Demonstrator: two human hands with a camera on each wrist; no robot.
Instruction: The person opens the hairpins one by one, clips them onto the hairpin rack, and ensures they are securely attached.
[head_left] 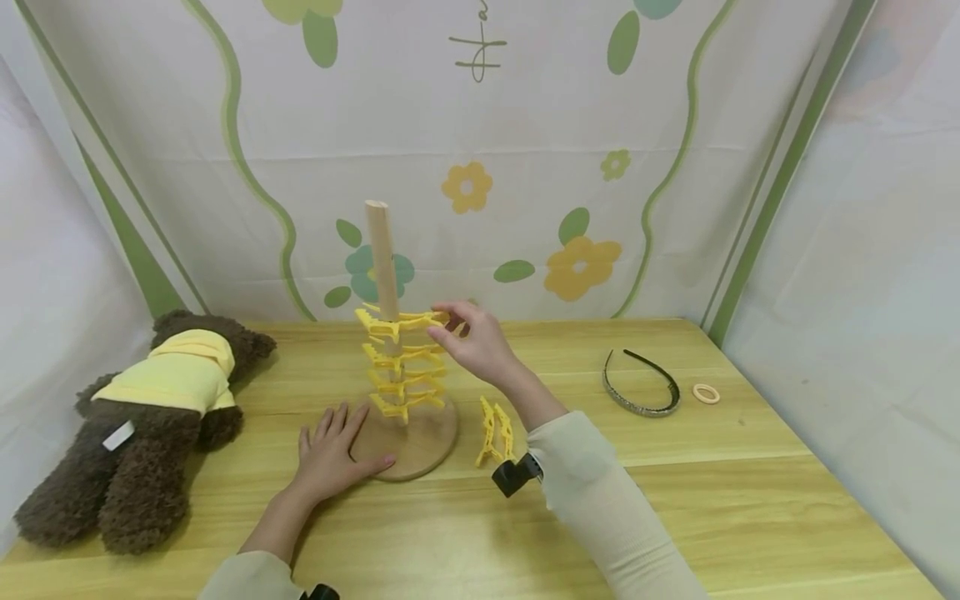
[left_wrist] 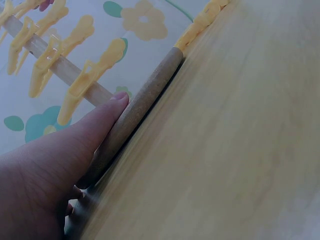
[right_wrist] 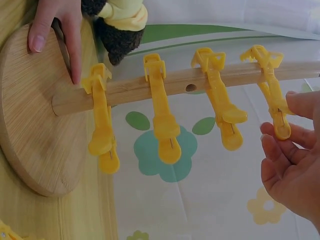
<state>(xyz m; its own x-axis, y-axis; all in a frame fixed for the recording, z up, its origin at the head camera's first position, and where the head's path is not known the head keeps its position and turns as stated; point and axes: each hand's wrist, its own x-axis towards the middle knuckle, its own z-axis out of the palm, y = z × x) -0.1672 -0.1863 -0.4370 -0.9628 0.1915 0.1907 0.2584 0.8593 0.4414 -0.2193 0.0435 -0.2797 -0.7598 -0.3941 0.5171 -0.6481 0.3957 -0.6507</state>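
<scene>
A wooden pole [head_left: 381, 258] rises from a round wooden base [head_left: 408, 454], with several yellow clothespins [right_wrist: 161, 107] clamped along it one above another. My right hand [head_left: 480, 343] is at the topmost clothespin [right_wrist: 272, 92], its thumb and fingers pinching the handle end. That clothespin's jaws sit around the pole. Down on the left side of the base, my left hand [head_left: 333, 454] rests with fingers spread, its thumb lying over the edge. In the left wrist view the left thumb [left_wrist: 107, 117] presses the base near the pole's foot.
More yellow clothespins [head_left: 495, 429] stand on the table just right of the base. At left lies a brown teddy bear [head_left: 165, 379] in a yellow top. A dark headband [head_left: 643, 408] and a small pale ring [head_left: 706, 393] lie to the right. A patterned cloth backs the table.
</scene>
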